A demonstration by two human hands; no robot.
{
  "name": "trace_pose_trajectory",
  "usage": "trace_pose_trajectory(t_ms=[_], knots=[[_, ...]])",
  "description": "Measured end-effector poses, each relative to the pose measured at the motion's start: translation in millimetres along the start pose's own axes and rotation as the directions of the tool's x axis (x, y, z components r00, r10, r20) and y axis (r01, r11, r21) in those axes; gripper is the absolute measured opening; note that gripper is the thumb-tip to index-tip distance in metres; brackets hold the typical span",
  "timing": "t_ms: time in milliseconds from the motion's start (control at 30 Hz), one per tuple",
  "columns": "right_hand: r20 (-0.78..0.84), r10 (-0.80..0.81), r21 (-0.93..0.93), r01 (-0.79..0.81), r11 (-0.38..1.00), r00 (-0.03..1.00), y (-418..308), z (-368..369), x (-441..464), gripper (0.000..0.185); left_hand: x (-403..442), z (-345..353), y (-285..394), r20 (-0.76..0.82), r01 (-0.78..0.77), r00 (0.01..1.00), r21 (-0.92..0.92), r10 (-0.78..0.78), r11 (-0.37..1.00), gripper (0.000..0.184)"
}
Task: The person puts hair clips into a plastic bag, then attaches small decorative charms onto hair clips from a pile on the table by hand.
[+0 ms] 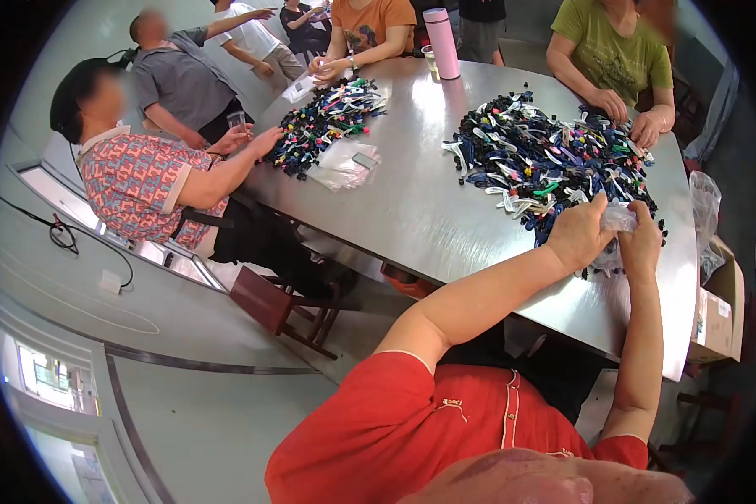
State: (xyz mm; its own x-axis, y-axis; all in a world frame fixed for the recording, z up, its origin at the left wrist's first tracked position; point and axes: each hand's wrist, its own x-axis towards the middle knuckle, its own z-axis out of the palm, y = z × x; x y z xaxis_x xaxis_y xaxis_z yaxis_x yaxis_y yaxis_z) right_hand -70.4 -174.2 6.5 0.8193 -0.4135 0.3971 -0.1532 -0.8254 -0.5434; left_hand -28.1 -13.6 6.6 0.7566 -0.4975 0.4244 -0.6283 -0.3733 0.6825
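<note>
My left hand (578, 233) and my right hand (641, 241) are close together over the near edge of a large pile of small plastic pieces (554, 160). Between them, both sets of fingers pinch a clear plastic bag (618, 218), which hangs down a little below my hands. What the bag holds, if anything, I cannot make out. The pieces look like small clips, mostly black, dark blue and white, with a few green, yellow and red ones. Part of the pile is hidden behind my hands.
On the metal table (412, 210) lie a second pile (323, 122), flat clear bags (344, 165) and a pink bottle (441, 44). Co-workers sit at the left, far and right sides. A cardboard box (718, 307) stands beyond the right edge, and a wooden stool (269, 302) below left.
</note>
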Motion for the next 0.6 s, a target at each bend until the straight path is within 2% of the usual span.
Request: trace_pose_trajectory(t_ms=[200, 267, 600], knots=[[0.010, 0.007, -0.002, -0.007, 1.000, 1.000, -2.6, -1.3, -0.1, 0.038, -1.2, -1.0, 1.7, -0.010, 0.000, 1.000, 0.004, 0.000, 1.000, 0.048], [0.022, 0.024, 0.010, -0.024, 1.000, 0.999, -1.9, -1.0, 0.4, 0.039, -1.6, 0.1, 2.3, -0.046, 0.006, 0.999, -0.029, -0.007, 1.000, 0.039], [0.017, -0.010, 0.008, 0.010, 1.000, 1.000, 6.5, 4.5, 3.0, 0.043, -0.9, -2.1, 3.1, -0.034, 0.014, 0.999, -0.045, -0.016, 0.999, 0.042]])
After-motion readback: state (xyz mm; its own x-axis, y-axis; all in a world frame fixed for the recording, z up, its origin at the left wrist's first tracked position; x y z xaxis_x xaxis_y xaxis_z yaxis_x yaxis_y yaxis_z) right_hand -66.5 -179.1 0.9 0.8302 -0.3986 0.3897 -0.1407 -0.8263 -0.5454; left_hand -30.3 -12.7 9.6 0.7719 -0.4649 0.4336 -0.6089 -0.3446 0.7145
